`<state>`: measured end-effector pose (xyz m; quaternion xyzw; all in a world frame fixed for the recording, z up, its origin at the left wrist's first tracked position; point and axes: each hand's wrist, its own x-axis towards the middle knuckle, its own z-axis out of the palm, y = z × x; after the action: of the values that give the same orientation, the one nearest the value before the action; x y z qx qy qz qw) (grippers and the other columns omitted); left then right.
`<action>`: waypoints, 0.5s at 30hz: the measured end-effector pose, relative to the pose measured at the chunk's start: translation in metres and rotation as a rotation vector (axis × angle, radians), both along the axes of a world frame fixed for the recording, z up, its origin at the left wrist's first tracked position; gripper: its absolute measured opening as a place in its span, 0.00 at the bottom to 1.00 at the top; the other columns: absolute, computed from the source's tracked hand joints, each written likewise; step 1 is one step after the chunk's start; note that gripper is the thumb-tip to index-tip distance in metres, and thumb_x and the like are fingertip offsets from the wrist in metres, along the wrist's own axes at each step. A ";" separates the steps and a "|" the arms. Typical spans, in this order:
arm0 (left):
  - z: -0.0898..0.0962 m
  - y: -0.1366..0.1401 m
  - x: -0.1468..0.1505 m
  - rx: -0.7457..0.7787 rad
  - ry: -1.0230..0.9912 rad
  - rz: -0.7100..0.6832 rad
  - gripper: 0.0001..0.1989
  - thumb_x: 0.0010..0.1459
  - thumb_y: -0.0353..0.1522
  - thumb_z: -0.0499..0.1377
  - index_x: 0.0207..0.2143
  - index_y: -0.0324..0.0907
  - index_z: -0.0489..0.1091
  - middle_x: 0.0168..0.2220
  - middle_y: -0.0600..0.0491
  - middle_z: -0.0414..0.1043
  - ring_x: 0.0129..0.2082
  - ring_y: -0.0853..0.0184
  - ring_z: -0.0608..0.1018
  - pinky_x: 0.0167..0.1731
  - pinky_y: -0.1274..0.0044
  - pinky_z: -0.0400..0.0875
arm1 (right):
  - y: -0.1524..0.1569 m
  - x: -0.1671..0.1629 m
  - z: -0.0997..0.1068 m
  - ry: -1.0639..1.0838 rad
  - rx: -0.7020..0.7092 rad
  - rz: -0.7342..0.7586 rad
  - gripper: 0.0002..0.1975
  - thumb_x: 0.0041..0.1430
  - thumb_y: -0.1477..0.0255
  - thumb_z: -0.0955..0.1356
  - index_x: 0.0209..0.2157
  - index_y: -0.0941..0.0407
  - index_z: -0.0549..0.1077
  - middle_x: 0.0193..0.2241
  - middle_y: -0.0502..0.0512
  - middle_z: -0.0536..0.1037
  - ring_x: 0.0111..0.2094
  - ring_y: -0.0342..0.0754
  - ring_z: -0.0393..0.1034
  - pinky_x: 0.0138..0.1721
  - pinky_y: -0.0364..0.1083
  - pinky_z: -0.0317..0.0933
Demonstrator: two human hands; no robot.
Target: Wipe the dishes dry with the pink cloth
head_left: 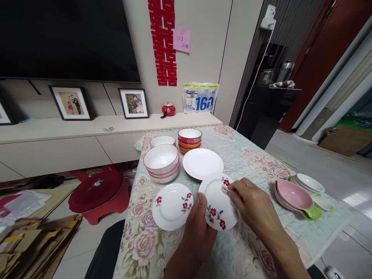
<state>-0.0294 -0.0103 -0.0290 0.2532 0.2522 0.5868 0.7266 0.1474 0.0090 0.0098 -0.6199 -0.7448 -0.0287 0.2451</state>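
My left hand (200, 221) grips a white plate (216, 197) with red flowers and grey leaves, its thumb lying over the near left rim. The plate is raised and tilted above the table. At the plate's right side, my right hand (251, 199) pinches its fingertips together against the face. A small pale patch shows by those fingertips; I cannot make out what it is. To the left, a matching flowered plate (171, 207) lies on the table. Behind the held plate is a stack of plates topped by a plain white plate (203, 163).
Red-rimmed white bowls (161, 159) and a stack of red and orange bowls (190, 136) stand at the back. Pink leaf-shaped dishes (295, 193) and small white bowls (310, 182) sit at right on the flowered tablecloth (145, 248). A red stool (97, 190) stands left.
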 end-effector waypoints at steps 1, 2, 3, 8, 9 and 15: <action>0.005 -0.001 0.001 0.059 0.113 0.038 0.14 0.52 0.29 0.68 0.43 0.43 0.79 0.36 0.50 0.80 0.39 0.60 0.76 0.45 0.76 0.69 | 0.002 -0.002 -0.002 0.009 0.072 -0.025 0.10 0.67 0.68 0.64 0.31 0.54 0.72 0.29 0.53 0.72 0.31 0.48 0.69 0.32 0.46 0.60; 0.011 -0.002 0.002 0.102 0.202 0.060 0.11 0.52 0.30 0.68 0.40 0.44 0.80 0.34 0.51 0.80 0.37 0.60 0.76 0.44 0.76 0.69 | 0.004 -0.005 -0.003 0.019 0.140 -0.021 0.10 0.68 0.68 0.63 0.32 0.55 0.72 0.29 0.53 0.72 0.32 0.49 0.69 0.33 0.46 0.60; 0.019 -0.002 0.004 0.107 0.231 0.034 0.08 0.53 0.32 0.67 0.38 0.45 0.80 0.32 0.51 0.79 0.37 0.59 0.76 0.44 0.75 0.70 | 0.006 -0.007 -0.004 0.028 0.196 0.003 0.11 0.68 0.69 0.63 0.33 0.55 0.72 0.30 0.54 0.72 0.33 0.49 0.69 0.35 0.47 0.60; 0.048 -0.005 0.010 -0.060 0.051 -0.128 0.05 0.56 0.35 0.64 0.34 0.44 0.78 0.27 0.51 0.78 0.37 0.59 0.77 0.45 0.72 0.70 | 0.010 -0.011 -0.004 0.092 0.300 0.111 0.08 0.69 0.71 0.63 0.37 0.55 0.73 0.33 0.55 0.74 0.36 0.48 0.69 0.39 0.46 0.61; 0.049 -0.005 0.011 -0.075 0.038 -0.121 0.06 0.57 0.36 0.64 0.33 0.44 0.78 0.27 0.51 0.78 0.37 0.60 0.77 0.45 0.73 0.70 | 0.010 -0.010 -0.004 0.109 0.296 0.081 0.08 0.69 0.70 0.63 0.37 0.55 0.72 0.33 0.54 0.74 0.35 0.48 0.70 0.39 0.46 0.61; 0.023 -0.003 0.006 0.053 0.307 0.001 0.13 0.60 0.40 0.61 0.42 0.43 0.78 0.40 0.48 0.80 0.41 0.59 0.76 0.46 0.72 0.69 | 0.003 -0.007 -0.005 -0.036 0.103 -0.117 0.07 0.65 0.70 0.65 0.32 0.54 0.68 0.29 0.52 0.73 0.30 0.49 0.70 0.30 0.46 0.55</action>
<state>-0.0231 -0.0132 -0.0065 0.3590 0.3448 0.5482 0.6721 0.1407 0.0115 0.0045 -0.6484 -0.7091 -0.0926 0.2612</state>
